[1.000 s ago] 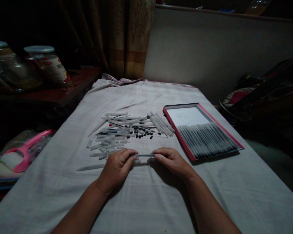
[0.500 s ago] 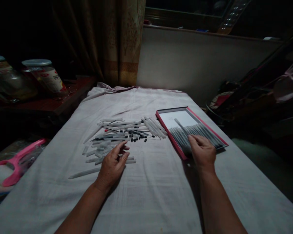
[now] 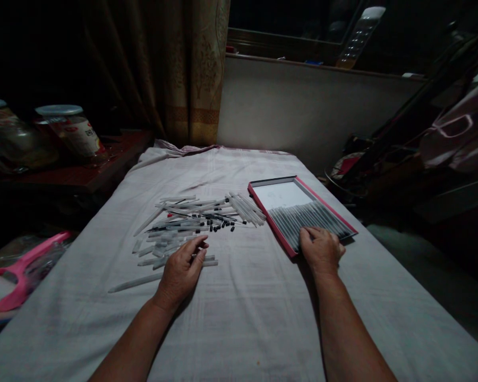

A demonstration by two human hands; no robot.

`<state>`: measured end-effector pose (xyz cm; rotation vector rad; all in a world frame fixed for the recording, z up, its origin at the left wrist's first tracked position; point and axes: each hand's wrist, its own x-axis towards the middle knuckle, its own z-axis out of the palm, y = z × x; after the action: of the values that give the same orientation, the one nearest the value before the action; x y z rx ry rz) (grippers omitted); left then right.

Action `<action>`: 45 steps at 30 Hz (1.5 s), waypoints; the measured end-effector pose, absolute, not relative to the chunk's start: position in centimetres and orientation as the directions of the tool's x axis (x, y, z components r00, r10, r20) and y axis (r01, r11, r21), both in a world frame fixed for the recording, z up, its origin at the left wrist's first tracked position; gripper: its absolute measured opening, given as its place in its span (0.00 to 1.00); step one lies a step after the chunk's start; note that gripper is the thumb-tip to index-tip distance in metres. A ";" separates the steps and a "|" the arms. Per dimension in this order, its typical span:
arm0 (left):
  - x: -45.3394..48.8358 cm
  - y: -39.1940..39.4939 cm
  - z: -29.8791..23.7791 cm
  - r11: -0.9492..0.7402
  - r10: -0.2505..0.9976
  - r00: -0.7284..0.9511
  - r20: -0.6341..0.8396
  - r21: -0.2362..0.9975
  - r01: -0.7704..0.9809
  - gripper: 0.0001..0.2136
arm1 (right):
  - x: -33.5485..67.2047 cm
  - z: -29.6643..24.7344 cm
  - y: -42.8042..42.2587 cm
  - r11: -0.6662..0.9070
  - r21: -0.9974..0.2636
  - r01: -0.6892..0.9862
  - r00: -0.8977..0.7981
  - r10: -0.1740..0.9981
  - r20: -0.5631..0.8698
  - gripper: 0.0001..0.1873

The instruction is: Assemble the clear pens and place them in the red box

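My left hand rests on the cloth at the near edge of the loose pen parts, thumb and fingers apart, with nothing held. Beside it lie clear pen barrels, short translucent caps, thin black refills and small black plugs. My right hand is at the front edge of a shallow red-rimmed box, its fingers curled down over the near ends of the pens. A row of clear pens lies side by side in the box. What the right fingertips hold, if anything, is hidden.
A white cloth covers the table. Jars stand on a dark red side table at left, above a pink-handled object. Behind are a curtain and a sill with a bottle.
My right hand has lowered over the box's front edge. The pen that stuck out at a slant from it now lies in line with the row. My left hand has stayed in place.
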<state>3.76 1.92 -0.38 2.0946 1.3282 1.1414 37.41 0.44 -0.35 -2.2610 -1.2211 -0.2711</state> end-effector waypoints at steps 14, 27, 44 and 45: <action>2.6 2.8 -0.7 -0.435 0.875 0.104 0.472 0.675 0.596 0.14 | 31.7 1.8 3.3 -0.012 -0.331 0.943 0.167 0.880 0.444 0.15; 2.6 2.8 -0.6 -0.442 0.869 0.103 0.483 0.667 0.600 0.13 | 24.5 3.0 11.2 0.242 -0.151 0.958 -0.225 0.967 0.122 0.14; 3.1 2.1 -0.3 -0.568 0.745 0.282 0.604 0.355 0.742 0.13 | 23.5 2.4 4.3 0.366 -0.767 0.527 -0.436 0.891 0.125 0.10; 3.2 2.0 -0.3 -0.582 0.750 0.320 0.579 0.347 0.736 0.12 | 23.6 2.4 4.2 0.328 -0.830 0.451 -0.448 0.887 0.107 0.10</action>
<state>3.15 2.00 -0.31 2.5358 1.4275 1.1297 23.57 4.17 2.37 -1.1719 -2.0350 1.0111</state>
